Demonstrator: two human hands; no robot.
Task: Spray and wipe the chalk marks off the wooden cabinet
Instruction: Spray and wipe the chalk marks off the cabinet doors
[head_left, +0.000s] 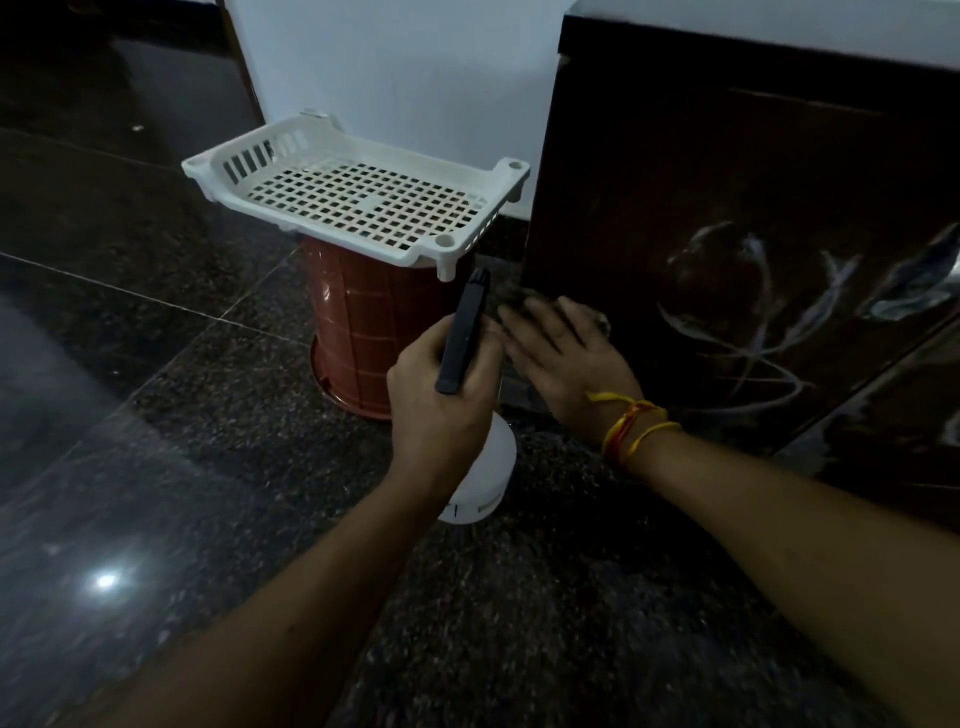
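Partly hidden spray bottle (white) gripped by left hand; right hand blurred, fingers straight.

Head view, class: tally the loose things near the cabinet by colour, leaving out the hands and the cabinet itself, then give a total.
White: 2, the tray and the spray bottle's body
Red-brown: 1, the upturned bin under the tray
Black: 1, the bottle's sprayer head, gripped by the left hand
Total: 4
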